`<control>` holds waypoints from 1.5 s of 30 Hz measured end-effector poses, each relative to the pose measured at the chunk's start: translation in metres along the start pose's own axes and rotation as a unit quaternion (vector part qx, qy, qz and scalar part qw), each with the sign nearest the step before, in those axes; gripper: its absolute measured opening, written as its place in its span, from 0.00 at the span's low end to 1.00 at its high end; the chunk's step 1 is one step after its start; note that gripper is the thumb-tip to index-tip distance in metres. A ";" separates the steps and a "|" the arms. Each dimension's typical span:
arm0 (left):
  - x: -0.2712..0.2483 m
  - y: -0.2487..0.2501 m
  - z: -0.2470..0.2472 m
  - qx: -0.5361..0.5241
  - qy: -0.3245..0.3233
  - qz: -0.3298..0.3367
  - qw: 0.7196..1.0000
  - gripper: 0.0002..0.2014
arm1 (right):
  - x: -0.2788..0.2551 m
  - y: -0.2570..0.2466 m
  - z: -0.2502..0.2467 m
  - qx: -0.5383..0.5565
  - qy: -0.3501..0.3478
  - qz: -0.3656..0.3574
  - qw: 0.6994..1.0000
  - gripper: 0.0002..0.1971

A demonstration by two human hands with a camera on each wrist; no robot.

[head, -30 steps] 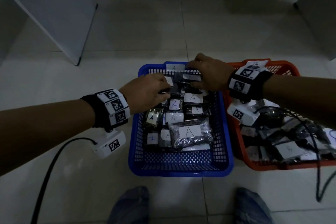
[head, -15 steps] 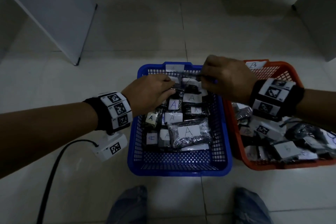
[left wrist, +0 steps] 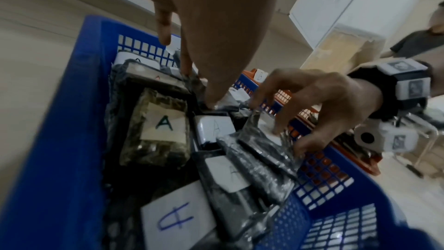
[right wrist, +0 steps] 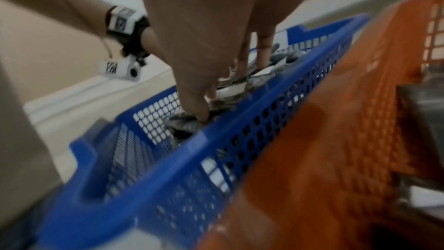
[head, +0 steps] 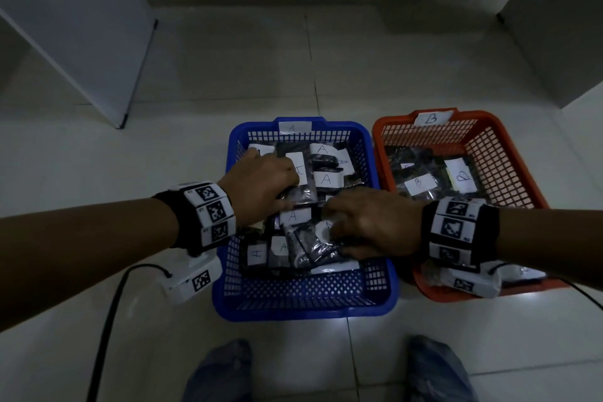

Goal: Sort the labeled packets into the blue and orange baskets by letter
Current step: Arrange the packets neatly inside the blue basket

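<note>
Both hands are down inside the blue basket, which sits on the pale tiled floor just beside the orange basket, their long sides touching or nearly so. The blue basket is filled with dark plastic packets carrying white labels marked A; its far rim bears a small white tag, and the orange basket's far rim bears one marked B. The orange basket holds its own packets labelled B. The right hand reaches in from the orange side and its curled fingers and thumb pinch a crinkled clear-wrapped dark packet lying against the blue basket's right wall (the left wrist view shows the grip best). The left hand lies over the middle of the pile, palm down; in the left wrist view its fingers point straight down with the tips touching the packets, and whether they actually grip one cannot be told. Each wrist wears a black band with square black-and-white markers and a small white camera hanging below it, a black cable trailing from the left one. At the bottom edge of the head view two blue-clad knees show.
</note>
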State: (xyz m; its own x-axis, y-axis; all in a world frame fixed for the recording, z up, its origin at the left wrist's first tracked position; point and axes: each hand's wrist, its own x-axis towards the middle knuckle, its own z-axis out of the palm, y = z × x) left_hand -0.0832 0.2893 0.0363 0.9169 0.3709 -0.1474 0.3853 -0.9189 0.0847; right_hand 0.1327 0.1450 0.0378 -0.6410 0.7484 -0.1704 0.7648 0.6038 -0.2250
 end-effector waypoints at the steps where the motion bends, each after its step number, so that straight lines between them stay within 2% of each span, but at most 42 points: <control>1: 0.001 -0.001 0.001 -0.013 0.001 -0.005 1.000 0.16 | 0.002 0.001 0.000 0.014 0.001 0.025 1.000 0.18; 5: 0.005 -0.005 0.004 -0.054 -0.015 -0.016 0.998 0.20 | 0.009 0.006 0.000 0.015 -0.027 0.065 0.997 0.23; 9: 0.004 -0.010 0.006 -0.020 -0.030 -0.031 0.999 0.28 | 0.012 0.005 -0.001 0.070 0.020 0.091 0.993 0.24; 13: 0.006 -0.011 0.010 -0.013 -0.012 -0.028 0.999 0.27 | 0.019 0.008 0.000 0.072 0.000 0.113 0.991 0.26; 20: 0.012 -0.007 0.013 0.029 -0.018 -0.017 0.999 0.29 | 0.024 0.006 0.006 0.032 0.037 0.066 0.997 0.25; 23: 0.013 -0.006 0.014 0.043 -0.015 -0.017 0.999 0.29 | 0.025 0.006 0.011 0.038 0.028 0.063 0.997 0.24; 26: 0.016 -0.004 0.018 0.023 -0.022 -0.018 0.999 0.31 | 0.025 0.008 0.014 0.039 0.007 0.074 0.996 0.25; 33: 0.020 -0.006 0.021 -0.026 -0.024 -0.017 0.999 0.33 | 0.022 0.008 0.016 0.033 0.006 0.074 0.997 0.26; 35: 0.019 -0.006 0.022 -0.036 -0.008 -0.015 0.999 0.32 | 0.021 0.007 0.014 0.034 0.019 0.063 0.997 0.26; 39: 0.019 -0.005 0.021 -0.071 0.008 -0.044 0.996 0.34 | 0.018 0.016 -0.003 0.090 0.126 0.084 0.984 0.26; 40: 0.020 -0.005 0.020 -0.071 0.003 -0.050 0.996 0.35 | 0.017 0.021 -0.007 0.088 0.127 0.093 0.984 0.25; 45: 0.018 -0.005 0.020 -0.062 -0.002 -0.052 0.997 0.34 | 0.018 0.029 -0.006 0.040 -0.010 0.076 0.996 0.30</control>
State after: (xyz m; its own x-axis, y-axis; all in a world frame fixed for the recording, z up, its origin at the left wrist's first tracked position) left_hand -0.0713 0.2982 0.0133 0.8713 0.4618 -0.1659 0.4877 -0.8520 0.1904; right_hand 0.1434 0.1772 0.0337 -0.5193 0.8240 -0.2267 0.8463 0.4591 -0.2701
